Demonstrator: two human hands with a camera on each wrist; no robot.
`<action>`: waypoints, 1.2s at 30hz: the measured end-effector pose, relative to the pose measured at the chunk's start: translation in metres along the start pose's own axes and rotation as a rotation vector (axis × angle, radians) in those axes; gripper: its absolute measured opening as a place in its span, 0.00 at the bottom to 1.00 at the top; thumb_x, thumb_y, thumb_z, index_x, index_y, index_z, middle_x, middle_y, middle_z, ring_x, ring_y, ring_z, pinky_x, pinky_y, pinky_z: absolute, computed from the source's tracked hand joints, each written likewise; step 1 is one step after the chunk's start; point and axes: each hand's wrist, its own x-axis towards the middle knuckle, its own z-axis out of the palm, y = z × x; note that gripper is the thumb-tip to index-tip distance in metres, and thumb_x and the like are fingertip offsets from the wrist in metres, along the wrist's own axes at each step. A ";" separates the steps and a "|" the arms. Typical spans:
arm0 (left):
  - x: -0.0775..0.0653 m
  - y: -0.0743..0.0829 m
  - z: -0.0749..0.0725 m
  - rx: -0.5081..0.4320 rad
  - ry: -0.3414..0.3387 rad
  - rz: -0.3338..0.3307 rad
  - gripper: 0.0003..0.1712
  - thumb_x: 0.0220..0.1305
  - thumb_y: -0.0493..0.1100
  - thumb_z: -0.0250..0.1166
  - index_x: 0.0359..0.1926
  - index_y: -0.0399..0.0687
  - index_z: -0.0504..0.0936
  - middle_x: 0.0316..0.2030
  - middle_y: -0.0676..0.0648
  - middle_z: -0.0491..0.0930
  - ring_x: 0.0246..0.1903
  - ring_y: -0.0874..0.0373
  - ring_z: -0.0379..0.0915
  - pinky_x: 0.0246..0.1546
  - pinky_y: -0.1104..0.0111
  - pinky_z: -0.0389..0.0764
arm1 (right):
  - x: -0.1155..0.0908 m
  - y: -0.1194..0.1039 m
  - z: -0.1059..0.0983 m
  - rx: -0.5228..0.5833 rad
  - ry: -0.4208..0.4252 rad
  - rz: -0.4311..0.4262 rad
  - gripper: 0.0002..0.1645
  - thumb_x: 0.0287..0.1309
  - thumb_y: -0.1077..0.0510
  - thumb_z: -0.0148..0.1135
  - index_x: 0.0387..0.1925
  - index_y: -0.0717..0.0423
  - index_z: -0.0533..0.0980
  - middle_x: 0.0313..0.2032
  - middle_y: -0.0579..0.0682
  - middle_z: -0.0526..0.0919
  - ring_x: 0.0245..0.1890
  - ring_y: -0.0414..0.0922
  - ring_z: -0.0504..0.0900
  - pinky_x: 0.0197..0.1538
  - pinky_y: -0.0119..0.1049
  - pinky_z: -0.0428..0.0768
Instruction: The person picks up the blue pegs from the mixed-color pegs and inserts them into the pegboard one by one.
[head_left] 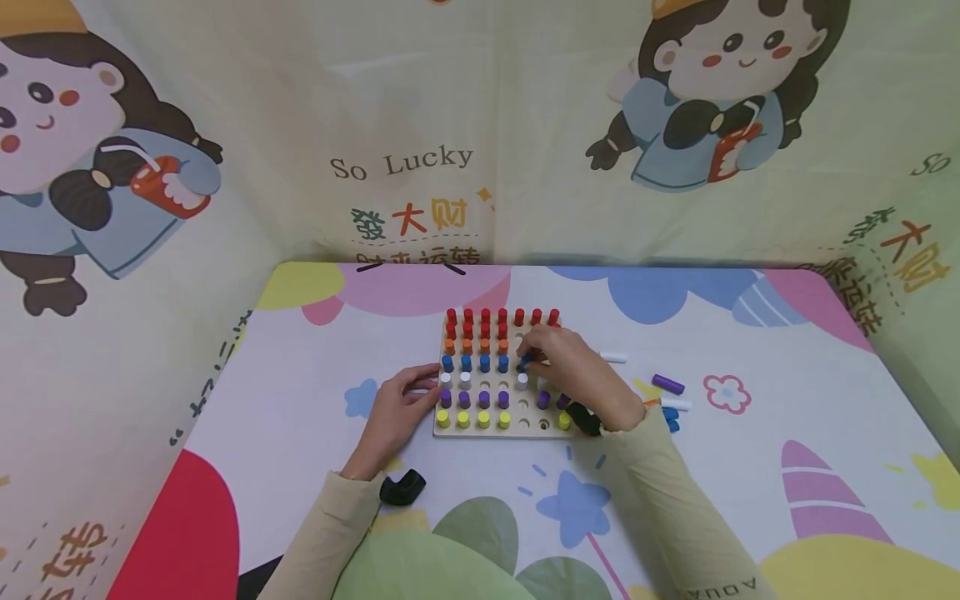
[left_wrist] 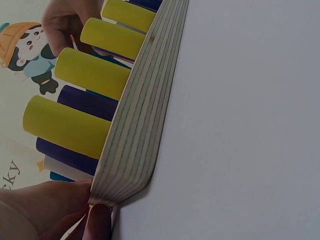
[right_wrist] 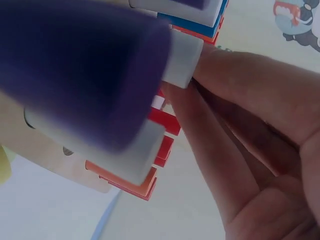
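Observation:
A wooden pegboard (head_left: 487, 434) lies flat on the table, holding rows of red, orange, blue, white, purple and yellow pegs. My left hand (head_left: 396, 417) grips its left edge; in the left wrist view, thumb (left_wrist: 55, 202) and fingers pinch the board's corner. My right hand (head_left: 573, 371) reaches over the right half and pinches a blue peg (head_left: 524, 362) at the end of the blue row. In the right wrist view the fingertips are partly behind a white peg (right_wrist: 184, 57), and the blue peg is hidden. The hand covers some holes on the right.
Right of the board lie a loose purple peg (head_left: 667, 384), white pegs (head_left: 677, 404) and blue pegs (head_left: 672, 419). Another white peg (head_left: 613, 357) lies beyond the right hand. A patterned cloth covers the table (head_left: 300, 467), and printed curtains (head_left: 525, 217) stand behind and at both sides.

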 end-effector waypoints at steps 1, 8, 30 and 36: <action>0.000 0.000 0.000 -0.002 0.000 0.003 0.24 0.68 0.44 0.65 0.64 0.51 0.76 0.57 0.48 0.78 0.53 0.55 0.78 0.56 0.60 0.80 | 0.000 0.000 0.000 0.004 -0.001 -0.007 0.13 0.53 0.66 0.73 0.42 0.59 0.84 0.40 0.52 0.86 0.41 0.46 0.85 0.50 0.41 0.85; 0.000 -0.001 0.000 -0.003 -0.004 0.009 0.24 0.68 0.45 0.65 0.64 0.51 0.76 0.58 0.48 0.78 0.52 0.55 0.78 0.56 0.60 0.80 | 0.000 0.002 0.002 -0.005 0.002 -0.017 0.12 0.54 0.65 0.73 0.42 0.59 0.84 0.39 0.51 0.87 0.39 0.45 0.85 0.50 0.40 0.85; 0.000 0.001 0.000 0.010 -0.001 0.002 0.24 0.69 0.44 0.64 0.64 0.50 0.76 0.57 0.47 0.79 0.52 0.55 0.79 0.56 0.60 0.80 | -0.002 0.002 -0.002 -0.069 0.010 -0.029 0.16 0.56 0.63 0.72 0.47 0.58 0.83 0.44 0.52 0.86 0.42 0.46 0.84 0.51 0.42 0.84; 0.000 0.001 0.000 0.009 -0.003 0.002 0.24 0.69 0.43 0.64 0.64 0.50 0.76 0.56 0.47 0.79 0.52 0.54 0.79 0.57 0.59 0.80 | -0.010 0.005 -0.006 -0.064 0.042 -0.036 0.16 0.55 0.63 0.72 0.47 0.59 0.82 0.44 0.52 0.86 0.43 0.47 0.85 0.51 0.43 0.84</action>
